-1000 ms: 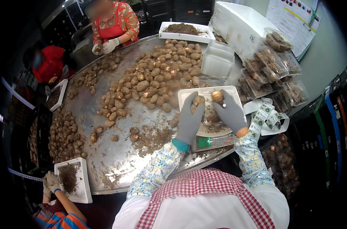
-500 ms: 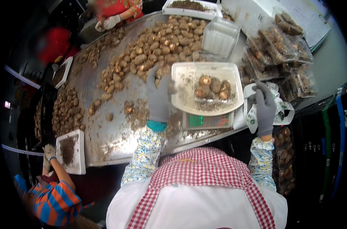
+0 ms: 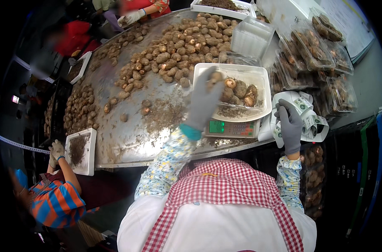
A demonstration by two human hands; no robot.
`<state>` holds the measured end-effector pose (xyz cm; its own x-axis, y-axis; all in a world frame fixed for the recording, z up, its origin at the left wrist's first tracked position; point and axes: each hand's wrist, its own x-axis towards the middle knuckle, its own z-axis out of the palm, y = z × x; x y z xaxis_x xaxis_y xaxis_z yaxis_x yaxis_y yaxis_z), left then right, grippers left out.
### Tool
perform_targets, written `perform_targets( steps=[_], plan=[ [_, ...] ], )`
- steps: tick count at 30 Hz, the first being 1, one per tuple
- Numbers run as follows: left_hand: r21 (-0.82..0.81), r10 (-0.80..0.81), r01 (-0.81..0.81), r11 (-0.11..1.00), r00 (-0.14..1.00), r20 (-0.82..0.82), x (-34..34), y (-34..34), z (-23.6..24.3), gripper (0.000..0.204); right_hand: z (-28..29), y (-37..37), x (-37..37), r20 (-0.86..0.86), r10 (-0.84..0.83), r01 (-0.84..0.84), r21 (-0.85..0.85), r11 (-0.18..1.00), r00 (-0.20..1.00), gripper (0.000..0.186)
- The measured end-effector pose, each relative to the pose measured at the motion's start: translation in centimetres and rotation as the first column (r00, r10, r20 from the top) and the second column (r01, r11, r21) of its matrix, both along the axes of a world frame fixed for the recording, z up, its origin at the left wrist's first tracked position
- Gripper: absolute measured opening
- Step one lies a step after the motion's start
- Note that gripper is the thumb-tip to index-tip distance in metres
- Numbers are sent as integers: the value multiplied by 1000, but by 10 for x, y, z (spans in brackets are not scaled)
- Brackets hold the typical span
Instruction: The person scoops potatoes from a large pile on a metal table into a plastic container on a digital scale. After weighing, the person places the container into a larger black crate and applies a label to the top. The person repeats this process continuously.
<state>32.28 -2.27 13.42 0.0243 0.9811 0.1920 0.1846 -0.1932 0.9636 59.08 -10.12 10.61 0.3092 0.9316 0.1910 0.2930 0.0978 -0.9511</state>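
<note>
My right fingers [image 3: 285, 111] bend beside curled white labels [image 3: 302, 104]; I can't tell whether they grip any. At their ten o'clock, my blurred left fingers [image 3: 207, 82] hold a brown tuber [image 3: 216, 77], with tray tubers [image 3: 240, 89] at four, the worktop heap [image 3: 178, 54] at ten.

I take this for a produce-packing workroom — a broad metal table [image 3: 115, 136] carries a heap of soil-flecked taro corms [image 3: 172, 54], with a digital scale [image 3: 233, 129] at its near edge. To the right I see filled clear clamshell packs [image 3: 312, 50] in a pile, stacked plastic containers [image 3: 252, 38] and loops of printed labels [image 3: 302, 105]. Gloved co-workers share the table — one wears a striped shirt [image 3: 58, 203], another a red apron [image 3: 134, 4].
</note>
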Motion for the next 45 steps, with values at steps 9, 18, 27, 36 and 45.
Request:
perform_targets(
  steps=[9,18,27,36,45],
  plan=[
    [531,193,142,836,828,-526,58,8,-9,54,4,7,-22,50,49,-52,59,997,998,26],
    [181,327,-293,939,923,-202,-71,0,-39,39,11,9,-31,5,-21,20,156,987,1000,24],
    [28,288,-287,958,957,-40,-123,-16,-53,31,17,18,-41,-77,-25,33,103,994,997,25],
    [-152,336,-337,929,941,-28,-153,-16,-70,26,20,29,-80,344,60,-114,139,984,937,24],
    [-190,71,-121,974,965,-251,-157,-36,-105,26,8,77,-126,725,240,-251,-94,963,646,45]
  ],
)
